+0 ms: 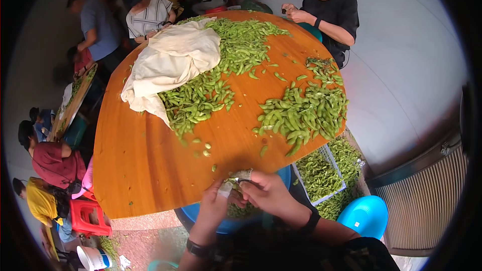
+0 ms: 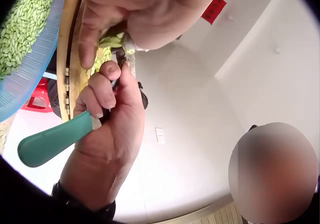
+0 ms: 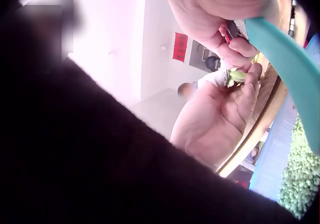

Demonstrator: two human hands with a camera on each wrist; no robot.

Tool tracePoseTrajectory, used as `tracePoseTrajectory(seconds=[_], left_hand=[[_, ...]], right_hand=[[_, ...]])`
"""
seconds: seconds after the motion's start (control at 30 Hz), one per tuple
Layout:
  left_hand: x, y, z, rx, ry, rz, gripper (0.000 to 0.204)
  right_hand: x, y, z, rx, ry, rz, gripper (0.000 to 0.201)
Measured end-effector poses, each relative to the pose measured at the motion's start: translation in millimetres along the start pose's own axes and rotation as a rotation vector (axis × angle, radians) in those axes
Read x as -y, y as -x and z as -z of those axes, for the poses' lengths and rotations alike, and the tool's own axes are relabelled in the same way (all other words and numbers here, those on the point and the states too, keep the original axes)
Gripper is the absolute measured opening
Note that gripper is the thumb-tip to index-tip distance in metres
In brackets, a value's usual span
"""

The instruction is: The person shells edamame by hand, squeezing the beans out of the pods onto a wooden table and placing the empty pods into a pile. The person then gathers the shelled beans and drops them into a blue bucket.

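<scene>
My left hand (image 1: 215, 205) pinches a green soybean pod (image 2: 112, 41) over the near edge of the table. Whitish wrapping covers the tip of its thumb. The right hand (image 1: 273, 198) is close beside it, fingers curled round a tool with a curved teal handle (image 2: 55, 140). A short dark end of that tool reaches toward the pod in the left wrist view; the rest of it is hidden in the fist. A knitted cover (image 1: 244, 174) shows at the right hand's fingertips. Below both hands, a blue basin (image 1: 287, 176) holds shelled green beans (image 2: 22, 31).
Pods (image 1: 304, 113) lie heaped on the round wooden table (image 1: 145, 170), some under a cream cloth (image 1: 175, 52). A crate (image 1: 331, 163) of pods and a blue tub (image 1: 365, 217) are at right. A person (image 1: 334, 12) sits across; others and a red stool (image 1: 89, 217) are left.
</scene>
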State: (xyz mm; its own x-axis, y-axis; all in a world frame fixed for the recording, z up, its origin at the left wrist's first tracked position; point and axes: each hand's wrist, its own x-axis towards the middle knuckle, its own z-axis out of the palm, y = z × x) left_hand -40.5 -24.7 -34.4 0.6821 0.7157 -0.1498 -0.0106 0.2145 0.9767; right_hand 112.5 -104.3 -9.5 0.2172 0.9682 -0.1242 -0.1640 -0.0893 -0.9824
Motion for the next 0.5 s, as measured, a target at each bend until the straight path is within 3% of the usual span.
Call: tracePoseTrajectory(seconds=[0.23, 0.33, 0.4, 0.47, 0.5], left_hand=[[-1.2, 4.8, -7.7, -0.122, 0.257, 0.143, 0.017], [-2.9, 9.3, -2.7, -0.08, 0.096, 0.157, 0.019], [-10.6, 16.5, -4.5, -0.055, -0.304, 0.095, 0.027], [-10.4, 21.0, 3.9, -0.028, -0.432, 0.015, 0.03], [-13.6, 22.8, 7.6, 0.036, -0.615, -0.154, 0.026]], right_hand=[[0.4, 0.7, 5.4, 0.084, -0.237, -0.122, 0.014], [5.3, -3.3, 12.1, 0.041, -0.249, -0.106, 0.016], [9.2, -11.2, 30.1, -0.093, -0.211, -0.076, 0.023], [15.3, -24.5, 60.4, -0.233, -0.156, 0.05, 0.025], [17.8, -32.6, 73.9, -0.367, -0.082, 0.089, 0.022]])
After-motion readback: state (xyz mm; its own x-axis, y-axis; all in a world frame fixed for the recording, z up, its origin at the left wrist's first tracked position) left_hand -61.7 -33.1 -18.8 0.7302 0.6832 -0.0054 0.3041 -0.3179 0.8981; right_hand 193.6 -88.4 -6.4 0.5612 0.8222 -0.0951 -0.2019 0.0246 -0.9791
